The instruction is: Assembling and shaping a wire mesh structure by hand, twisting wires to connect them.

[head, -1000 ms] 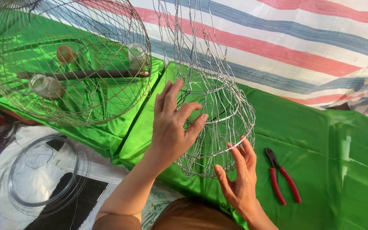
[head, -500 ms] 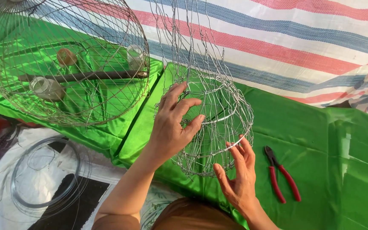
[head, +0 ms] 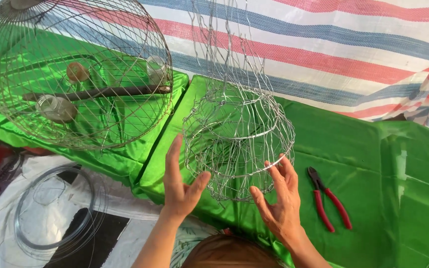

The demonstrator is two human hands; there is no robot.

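**Wire mesh cage being steadied between your open palms**

Silver wire is forming a half-woven cage (head: 238, 144) that is standing on the green satin cloth (head: 403, 198), its unfinished strands rising loose above. You are cupping it from both sides: your left hand (head: 180, 184) is spread flat at its lower left, your right hand (head: 280, 198) is touching the bottom ring with open fingertips, neither clenching, apparently so the soft mesh keeps its shape. Red-handled pliers (head: 329, 198) are lying just right of you; a finished round cage (head: 75, 69) is sitting well left.
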